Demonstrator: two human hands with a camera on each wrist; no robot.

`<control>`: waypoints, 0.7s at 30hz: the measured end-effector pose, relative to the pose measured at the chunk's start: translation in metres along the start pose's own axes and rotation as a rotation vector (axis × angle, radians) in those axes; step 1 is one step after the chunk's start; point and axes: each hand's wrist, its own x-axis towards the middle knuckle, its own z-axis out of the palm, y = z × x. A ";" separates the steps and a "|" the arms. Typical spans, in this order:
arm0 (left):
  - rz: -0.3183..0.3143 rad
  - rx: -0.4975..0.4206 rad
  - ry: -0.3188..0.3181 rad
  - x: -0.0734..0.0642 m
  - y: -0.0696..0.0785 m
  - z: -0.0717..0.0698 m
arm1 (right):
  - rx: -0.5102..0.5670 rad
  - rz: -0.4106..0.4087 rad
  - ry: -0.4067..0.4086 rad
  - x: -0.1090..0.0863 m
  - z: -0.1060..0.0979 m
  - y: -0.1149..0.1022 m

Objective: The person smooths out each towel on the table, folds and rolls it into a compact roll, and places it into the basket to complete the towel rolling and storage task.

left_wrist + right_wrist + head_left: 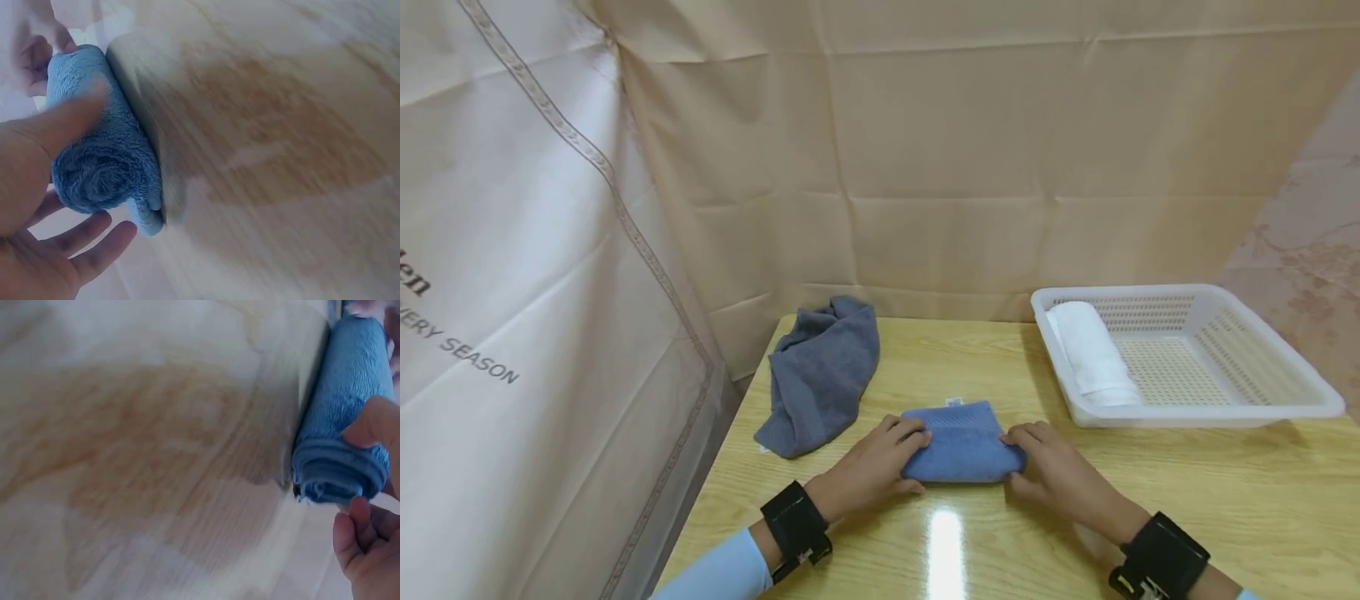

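Observation:
A blue towel (964,454), mostly rolled up, lies on the wooden table with a short flat end on its far side and a small white tag behind it. My left hand (880,458) holds the roll's left end, thumb on the near side and fingers over the top. At the other end, my right hand (1054,471) grips the roll between thumb and fingers. The left wrist view shows the spiral end of the towel (100,175) between thumb and fingers. Layered coils of the towel (340,469) show beside the right thumb in the right wrist view.
A crumpled grey towel (823,375) lies at the table's back left. To the right stands a white plastic basket (1225,412), with a rolled white towel (1090,354) along its left side. Beige cloth (955,167) hangs behind the table (1225,500).

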 end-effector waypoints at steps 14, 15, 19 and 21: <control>-0.157 -0.180 -0.057 -0.002 -0.003 0.005 | 0.550 0.467 -0.309 0.012 -0.007 0.013; -0.159 -0.168 -0.047 -0.001 -0.002 0.004 | 0.568 0.487 -0.298 0.013 -0.007 0.012; -0.168 -0.122 -0.027 -0.001 0.000 0.004 | 0.492 0.424 -0.178 0.016 -0.006 0.003; -0.159 -0.104 -0.032 -0.002 0.000 0.005 | 0.318 0.294 -0.082 0.015 -0.004 -0.003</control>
